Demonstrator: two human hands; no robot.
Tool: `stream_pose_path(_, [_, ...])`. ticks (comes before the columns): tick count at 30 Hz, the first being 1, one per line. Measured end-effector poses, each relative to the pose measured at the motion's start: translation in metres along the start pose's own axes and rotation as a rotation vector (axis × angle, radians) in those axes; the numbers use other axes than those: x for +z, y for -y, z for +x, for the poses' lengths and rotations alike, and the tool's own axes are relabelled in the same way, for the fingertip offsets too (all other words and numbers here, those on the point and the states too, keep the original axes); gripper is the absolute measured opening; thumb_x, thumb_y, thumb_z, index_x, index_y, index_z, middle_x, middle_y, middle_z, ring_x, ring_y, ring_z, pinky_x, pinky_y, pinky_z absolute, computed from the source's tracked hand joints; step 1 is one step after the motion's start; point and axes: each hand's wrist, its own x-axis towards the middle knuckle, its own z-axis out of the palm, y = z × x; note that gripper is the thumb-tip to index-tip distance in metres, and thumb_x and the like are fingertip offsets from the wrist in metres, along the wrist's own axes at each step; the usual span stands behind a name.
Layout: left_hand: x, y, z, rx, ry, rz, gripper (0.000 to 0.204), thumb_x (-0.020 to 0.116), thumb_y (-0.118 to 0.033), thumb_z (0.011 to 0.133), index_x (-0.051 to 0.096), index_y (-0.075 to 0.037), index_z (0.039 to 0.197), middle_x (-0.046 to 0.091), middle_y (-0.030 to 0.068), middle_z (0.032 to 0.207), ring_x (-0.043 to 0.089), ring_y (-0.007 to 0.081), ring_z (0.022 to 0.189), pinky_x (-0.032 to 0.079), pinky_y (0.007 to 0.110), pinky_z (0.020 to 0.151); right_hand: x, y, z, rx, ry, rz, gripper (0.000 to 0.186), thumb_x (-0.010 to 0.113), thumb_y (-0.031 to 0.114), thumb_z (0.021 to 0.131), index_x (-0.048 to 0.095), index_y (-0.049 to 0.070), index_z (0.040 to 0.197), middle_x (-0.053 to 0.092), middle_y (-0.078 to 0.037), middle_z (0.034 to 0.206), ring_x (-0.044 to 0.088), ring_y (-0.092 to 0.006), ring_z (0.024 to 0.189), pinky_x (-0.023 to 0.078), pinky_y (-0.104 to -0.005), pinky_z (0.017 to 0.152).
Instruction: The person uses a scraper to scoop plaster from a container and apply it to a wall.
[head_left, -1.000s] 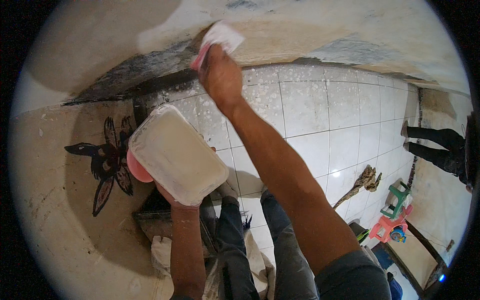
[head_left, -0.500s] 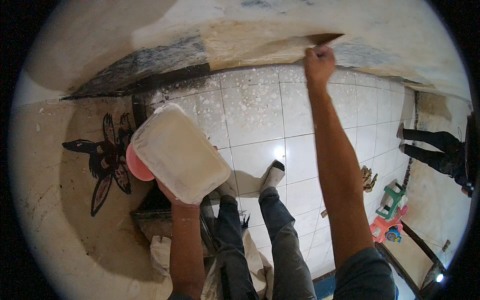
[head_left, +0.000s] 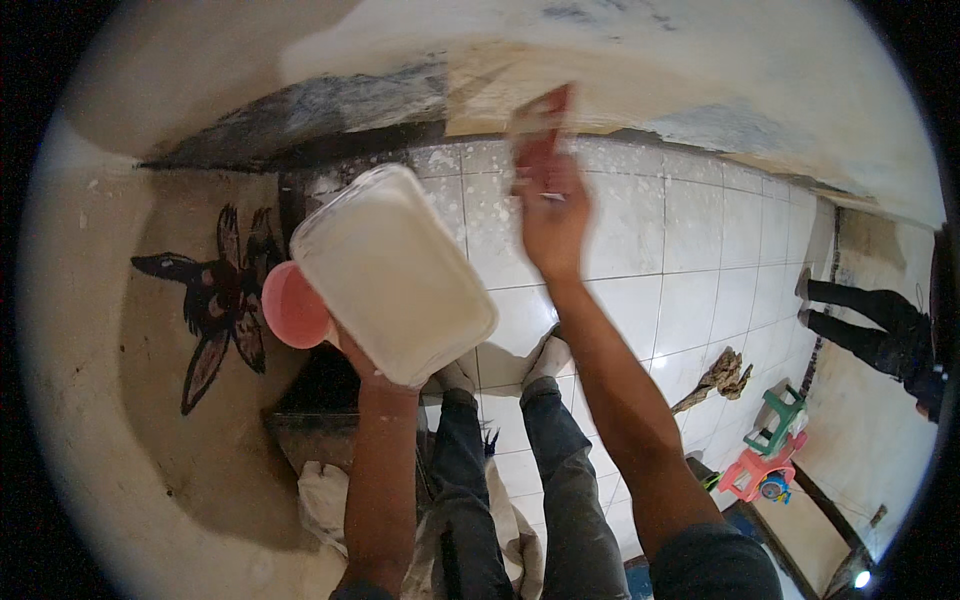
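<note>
My left hand is closed on the lower left side of a rectangular white plastic tub, held tilted at the centre left; its pale inside or cover looks smooth. Right beside the tub is a pink round bowl; whether my hand also holds it I cannot tell. My right hand grips a putty knife with a reddish-brown look, blurred by motion. The knife is off to the tub's upper right, apart from it, in front of the patchy lower wall.
White floor tiles carry pale splatters near the wall. A dark cabinet stands at left, beside a painted flower. At right lie a crumpled brown thing, a green stool and a pink stool; another person stands beyond.
My right hand has come away from the wall with the putty knife, moving left and nearer to the tub. The tub has shifted slightly up and to the right.
</note>
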Motion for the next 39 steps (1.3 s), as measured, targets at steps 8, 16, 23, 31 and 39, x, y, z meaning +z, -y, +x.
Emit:
stream_pose_path(8, [-0.010,0.017,0.036,-0.067,-0.101,0.134,0.064,0.043,-0.057,0.095,0.040,-0.015,0.143,0.048,0.0095,0.141,0.050,0.0332,0.125,0.041,0.054,0.104,-0.090,0.112,-0.010,0.145,0.200,0.209,0.019,0.058,0.011,0.093,0.056,0.001,0.109,0.063,-0.005,0.085,0.058,-0.0094,0.067,0.048,-0.0261,0.057])
stream_pose_path(16, [0.015,0.022,0.052,-0.330,0.156,0.024,0.064,0.032,-0.059,0.099,0.040,-0.012,0.141,0.054,0.0125,0.133,0.055,0.0271,0.121,0.047,0.047,0.101,-0.039,0.089,-0.023,0.219,0.299,-0.125,0.017,0.060,0.013,0.092,0.059,-0.001,0.101,0.067,-0.016,0.085,0.065,-0.0206,0.075,0.051,-0.0330,0.070])
stream_pose_path(23, [0.013,0.017,0.055,-0.277,0.057,0.304,0.065,0.029,-0.059,0.099,0.038,-0.012,0.143,0.050,0.0149,0.136,0.055,0.0287,0.121,0.050,0.047,0.099,-0.014,0.071,-0.032,0.249,0.395,-0.145,0.019,0.062,0.015,0.091,0.059,-0.002,0.099,0.066,-0.017,0.082,0.064,-0.0246,0.071,0.051,-0.0362,0.069])
stream_pose_path(31, [-0.011,0.011,0.072,-0.350,0.170,0.012,0.063,0.034,-0.057,0.099,0.041,-0.012,0.142,0.051,0.0105,0.137,0.057,0.0262,0.119,0.050,0.046,0.099,-0.031,0.061,-0.016,0.594,0.400,0.303,0.021,0.060,0.025,0.096,0.058,0.005,0.093,0.055,0.000,0.068,0.045,-0.0093,0.057,0.038,-0.0257,0.053])
stream_pose_path(39, [-0.016,0.004,0.082,-0.273,0.119,0.000,0.057,0.040,-0.053,0.099,0.045,-0.012,0.138,0.057,0.0081,0.129,0.059,0.0243,0.114,0.052,0.042,0.095,-0.039,0.012,0.008,0.751,0.119,0.733,0.015,0.054,0.016,0.097,0.060,0.005,0.106,0.057,0.001,0.088,0.048,-0.0088,0.071,0.043,-0.0244,0.063])
